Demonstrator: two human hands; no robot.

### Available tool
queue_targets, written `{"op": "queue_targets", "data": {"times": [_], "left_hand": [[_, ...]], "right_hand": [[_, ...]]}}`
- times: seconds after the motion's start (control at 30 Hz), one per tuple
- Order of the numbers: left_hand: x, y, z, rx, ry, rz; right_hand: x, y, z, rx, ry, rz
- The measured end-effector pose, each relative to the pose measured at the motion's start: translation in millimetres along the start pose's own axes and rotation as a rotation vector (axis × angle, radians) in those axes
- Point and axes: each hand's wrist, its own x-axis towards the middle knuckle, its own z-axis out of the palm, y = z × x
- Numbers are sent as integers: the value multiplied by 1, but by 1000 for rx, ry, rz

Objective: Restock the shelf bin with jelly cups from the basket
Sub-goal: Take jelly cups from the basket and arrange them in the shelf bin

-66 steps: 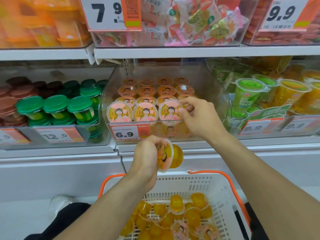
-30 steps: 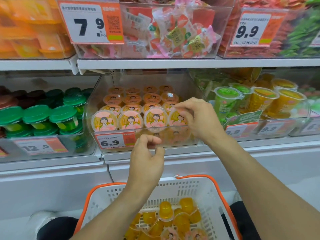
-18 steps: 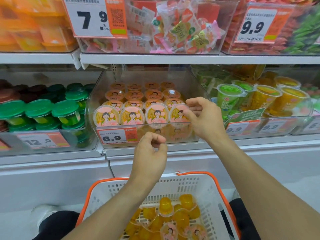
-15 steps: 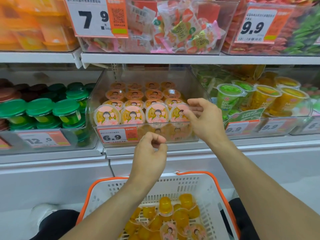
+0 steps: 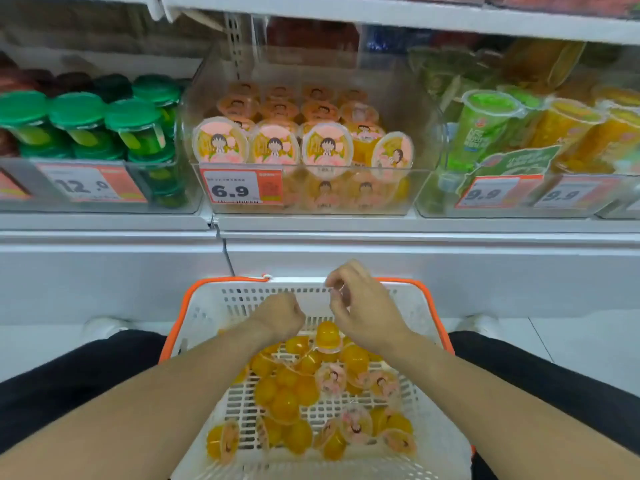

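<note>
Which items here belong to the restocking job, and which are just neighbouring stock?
Job: jelly cups in the white basket; clear shelf bin priced 6.9; left hand; right hand.
Not part: green-lidded cups; green drink cup; yellow cups.

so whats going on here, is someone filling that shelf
A person is restocking the clear shelf bin, tagged 6.9, with jelly cups from the white basket with orange handles in front of them. Right now both hands are over the basket: the left hand is curled just above the loose yellow cups, and the right hand is beside it with fingers bent. Neither visibly holds a cup. The bin's front row looks full, its rightmost cup tilted.
</note>
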Motion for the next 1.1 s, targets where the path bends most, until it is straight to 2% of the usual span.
{"op": "queue_targets", "data": {"times": [0.07, 0.13, 0.2, 0.27, 0.37, 0.4, 0.53, 0.63, 0.73, 0.83, 1.0, 1.03, 1.1], "left_hand": [[1, -37, 32, 112, -100, -130], [-2, -74, 68, 187, -208, -218], [-13, -100, 98, 193, -326, -262], [-30, -110, 120, 76, -406, -299], [-47, -113, 153, -227, -398, -421], [-52, -113, 160, -261, -380, -449], [-48, -129, 176, 6, -345, -335], [-44, -129, 150, -35, -459, -360], [-45, -132, 122, -355, -652, -477], [-50, -138, 99, -674, -789, -550], [-57, -139, 94, -1247, -741, -629], [-58, -135, 90, -1318, -755, -623], [-56, -120, 77, -1296, -780, -553]], "right_hand": [[-29, 18, 38, -120, -400, 136], [-54, 34, 65, -157, -662, 336], [-78, 49, 86, -187, -791, 484], [-101, 64, 102, -229, -869, 556], [-132, 87, 126, -240, -934, 588], [-139, 93, 132, -244, -949, 587], [-139, 85, 142, -199, -899, 586], [-130, 72, 156, -187, -968, 598], [-129, 54, 166, -367, -1048, 534], [-127, 44, 173, -387, -988, 565], [-122, 39, 162, -141, -883, 773], [-119, 40, 157, -71, -864, 811], [-110, 45, 145, 100, -828, 887]]}}
